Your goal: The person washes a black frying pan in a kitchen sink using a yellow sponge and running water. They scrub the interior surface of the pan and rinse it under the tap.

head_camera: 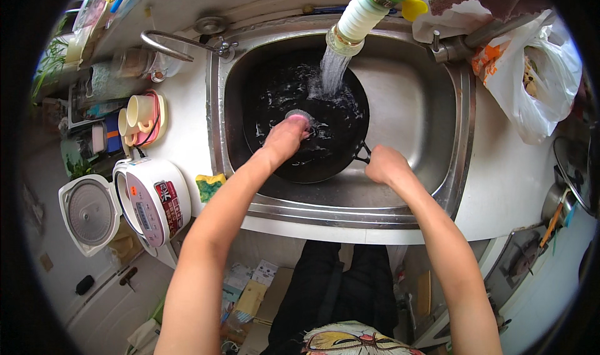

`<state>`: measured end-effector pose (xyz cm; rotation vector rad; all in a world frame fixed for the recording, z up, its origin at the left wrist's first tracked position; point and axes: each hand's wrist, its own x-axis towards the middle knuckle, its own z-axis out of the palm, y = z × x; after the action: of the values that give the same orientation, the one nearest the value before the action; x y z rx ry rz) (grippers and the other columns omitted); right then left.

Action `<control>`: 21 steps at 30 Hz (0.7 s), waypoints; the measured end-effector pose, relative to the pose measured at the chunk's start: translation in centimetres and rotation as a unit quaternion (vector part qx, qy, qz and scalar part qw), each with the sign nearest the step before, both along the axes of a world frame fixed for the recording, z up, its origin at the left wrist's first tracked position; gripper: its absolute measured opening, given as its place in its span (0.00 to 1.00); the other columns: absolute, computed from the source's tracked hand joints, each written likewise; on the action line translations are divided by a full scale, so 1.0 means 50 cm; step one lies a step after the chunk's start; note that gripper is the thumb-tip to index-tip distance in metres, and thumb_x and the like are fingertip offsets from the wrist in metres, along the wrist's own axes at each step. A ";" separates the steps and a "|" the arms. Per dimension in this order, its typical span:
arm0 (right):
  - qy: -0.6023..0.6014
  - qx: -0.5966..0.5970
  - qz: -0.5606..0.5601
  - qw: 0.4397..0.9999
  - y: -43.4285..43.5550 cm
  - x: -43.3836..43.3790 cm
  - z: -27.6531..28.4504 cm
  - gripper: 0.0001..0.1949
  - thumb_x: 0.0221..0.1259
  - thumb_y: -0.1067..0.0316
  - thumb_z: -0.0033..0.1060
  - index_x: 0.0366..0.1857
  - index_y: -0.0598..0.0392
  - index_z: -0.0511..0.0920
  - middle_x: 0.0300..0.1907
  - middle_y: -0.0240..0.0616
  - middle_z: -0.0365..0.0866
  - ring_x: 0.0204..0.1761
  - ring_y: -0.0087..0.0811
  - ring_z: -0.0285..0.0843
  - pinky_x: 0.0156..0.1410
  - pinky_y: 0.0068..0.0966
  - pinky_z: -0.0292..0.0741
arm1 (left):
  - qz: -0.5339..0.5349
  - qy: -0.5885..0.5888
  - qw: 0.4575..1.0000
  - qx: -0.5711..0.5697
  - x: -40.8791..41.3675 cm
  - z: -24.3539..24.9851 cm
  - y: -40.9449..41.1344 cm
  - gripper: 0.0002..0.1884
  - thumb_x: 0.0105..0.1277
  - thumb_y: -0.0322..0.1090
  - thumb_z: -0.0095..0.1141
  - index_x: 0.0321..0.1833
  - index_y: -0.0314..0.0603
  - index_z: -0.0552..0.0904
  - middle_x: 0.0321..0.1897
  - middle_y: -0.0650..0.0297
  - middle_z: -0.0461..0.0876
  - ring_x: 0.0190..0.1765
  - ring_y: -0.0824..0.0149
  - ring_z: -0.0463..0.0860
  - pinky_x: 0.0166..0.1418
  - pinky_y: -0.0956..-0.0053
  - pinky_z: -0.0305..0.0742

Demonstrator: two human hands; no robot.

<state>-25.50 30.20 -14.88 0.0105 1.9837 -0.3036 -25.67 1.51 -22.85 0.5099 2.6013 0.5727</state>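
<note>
A black frying pan (pixel 323 163) lies in the left part of a stainless steel sink (pixel 398 92), with water in it. My right hand (pixel 387 164) is closed around the pan's handle (pixel 363 153), most of which is hidden by the fingers. Inside the pan, my left hand (pixel 287 137) grips a scrubber (pixel 299 115) with a pink part and a greyish rim, pressed down at the water. From the faucet's white, ribbed spout extension (pixel 357 17), a stream of water (pixel 333 71) pours into the pan's far side.
Left of the sink are a yellow-green sponge (pixel 209 186), a rice cooker (pixel 154 200) with its lid up, and cream cups (pixel 140 111) on a holder. A thin curved tap (pixel 164 48) rises at the back left. A white plastic bag (pixel 539 83) sits at right.
</note>
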 end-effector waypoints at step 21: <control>0.019 -0.010 -0.003 1.000 0.013 0.013 -0.021 0.14 0.54 0.71 0.58 0.41 0.63 0.87 0.44 0.58 0.88 0.50 0.56 0.87 0.57 0.43 0.83 | -0.064 -0.230 0.971 -0.019 0.048 0.042 -0.032 0.07 0.71 0.34 0.59 0.44 0.39 0.82 0.39 0.45 0.85 0.46 0.40 0.84 0.49 0.51 0.78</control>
<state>-24.85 30.87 -15.95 -0.0015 2.0191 -0.3301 -23.27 -0.11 -20.78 0.4649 2.1198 0.5256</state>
